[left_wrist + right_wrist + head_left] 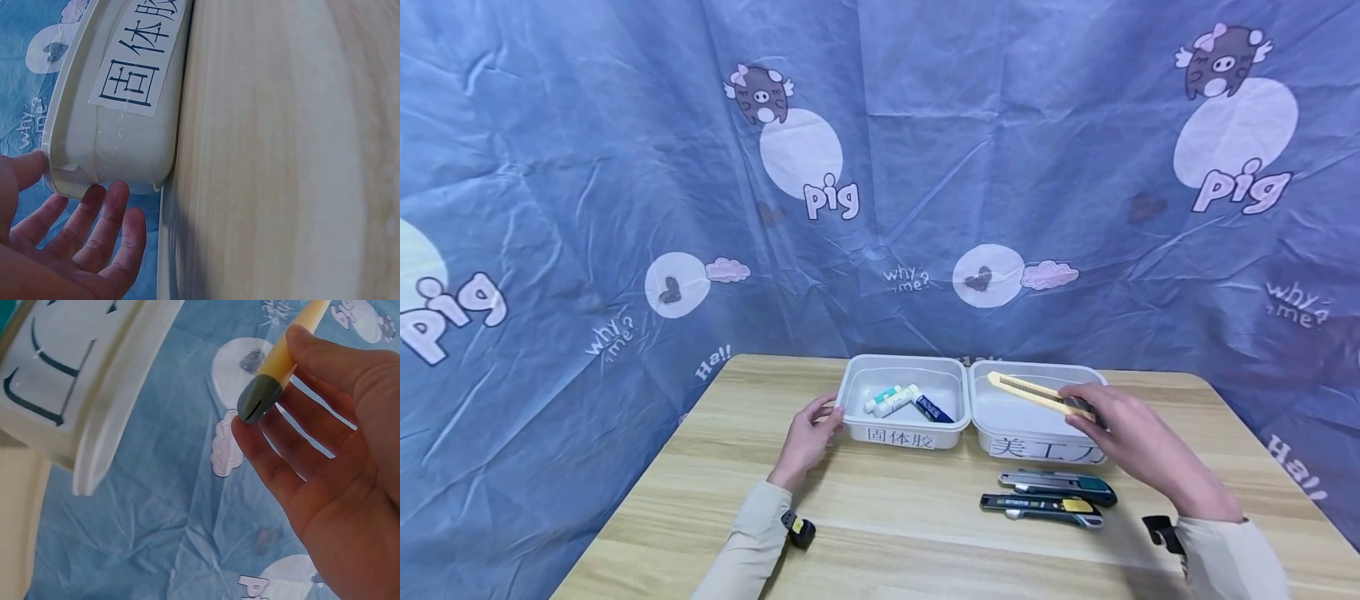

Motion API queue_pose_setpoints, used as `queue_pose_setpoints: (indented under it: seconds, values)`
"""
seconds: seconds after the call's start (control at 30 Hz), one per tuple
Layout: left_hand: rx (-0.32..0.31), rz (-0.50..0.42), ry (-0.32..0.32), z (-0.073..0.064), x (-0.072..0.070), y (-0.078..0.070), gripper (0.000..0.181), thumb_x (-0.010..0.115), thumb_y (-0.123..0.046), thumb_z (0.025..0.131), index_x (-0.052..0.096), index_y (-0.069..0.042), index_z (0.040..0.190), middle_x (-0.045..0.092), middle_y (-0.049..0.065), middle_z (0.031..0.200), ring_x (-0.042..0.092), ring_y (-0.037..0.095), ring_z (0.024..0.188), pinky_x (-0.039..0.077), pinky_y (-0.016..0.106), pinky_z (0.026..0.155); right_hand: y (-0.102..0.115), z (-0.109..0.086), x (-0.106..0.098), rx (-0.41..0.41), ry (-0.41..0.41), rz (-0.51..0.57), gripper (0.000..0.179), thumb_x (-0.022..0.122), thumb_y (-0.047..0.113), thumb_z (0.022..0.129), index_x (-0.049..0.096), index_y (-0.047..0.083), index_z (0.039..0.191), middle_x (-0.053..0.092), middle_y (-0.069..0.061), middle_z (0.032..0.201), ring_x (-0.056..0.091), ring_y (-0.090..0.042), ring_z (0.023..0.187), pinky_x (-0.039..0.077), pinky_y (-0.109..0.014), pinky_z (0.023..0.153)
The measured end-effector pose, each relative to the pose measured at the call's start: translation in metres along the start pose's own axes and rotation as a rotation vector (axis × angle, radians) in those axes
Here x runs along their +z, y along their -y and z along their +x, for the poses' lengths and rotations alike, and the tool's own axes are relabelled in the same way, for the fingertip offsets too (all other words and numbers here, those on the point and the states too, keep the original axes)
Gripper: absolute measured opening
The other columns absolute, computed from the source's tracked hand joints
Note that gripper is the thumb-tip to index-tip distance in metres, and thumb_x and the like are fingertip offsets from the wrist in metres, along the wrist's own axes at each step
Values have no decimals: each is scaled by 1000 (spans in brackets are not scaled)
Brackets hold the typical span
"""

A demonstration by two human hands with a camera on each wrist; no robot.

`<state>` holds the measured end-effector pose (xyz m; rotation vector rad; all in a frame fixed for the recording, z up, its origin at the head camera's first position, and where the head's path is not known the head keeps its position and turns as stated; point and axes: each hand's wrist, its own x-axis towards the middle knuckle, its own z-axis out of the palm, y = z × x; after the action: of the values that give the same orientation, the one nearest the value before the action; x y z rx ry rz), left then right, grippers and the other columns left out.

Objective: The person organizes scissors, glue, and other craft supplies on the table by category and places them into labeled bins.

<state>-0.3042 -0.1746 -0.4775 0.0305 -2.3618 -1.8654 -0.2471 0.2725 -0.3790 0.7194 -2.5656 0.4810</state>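
My right hand [1123, 425] pinches a yellow utility knife [1026, 391] with a dark end cap between thumb and fingers. The knife is tilted above the right white plastic box [981, 417], its front end over the inside. At the left box [852, 433], my left hand [808, 437] touches the left end. In the left wrist view its thumb is at the rim and its relaxed fingertips [116, 190] meet the outer wall. Inside that box lie two white glue sticks [895, 402] and a dark blue tube [933, 409].
Two more utility knives, one grey and green [1056, 483], one black and yellow [1041, 507], lie in front of the right box. Both boxes carry labels with Chinese characters. Behind the wooden table [880, 533] hangs a blue patterned cloth [880, 167].
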Motion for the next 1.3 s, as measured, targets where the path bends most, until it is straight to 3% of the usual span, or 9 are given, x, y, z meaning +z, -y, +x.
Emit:
queue_pose_setpoints:
  seconds: [0.43,0.8,1.3]
  values:
    - [-11,-16,20,0,-2,1,43,64,-16,102,57,-4,142,68,23,123,71,37,100,59,43,84,-22,-3,16,24,17,0,32,80,1,84,70,7,115,73,-9,107,66,-18,86,54,-36,67]
    - [-8,-26,17,1,-2,0,43,65,-14,101,58,-3,142,69,22,122,71,38,99,59,35,77,-32,-6,19,86,62,14,30,77,3,88,69,3,118,71,-15,109,65,-21,88,56,-40,70]
    - [-18,-24,8,-1,-1,1,43,65,-15,101,57,-3,142,68,21,123,72,34,99,58,32,75,-38,-9,20,103,49,4,28,78,5,88,71,2,115,72,-15,107,68,-28,92,56,-50,76]
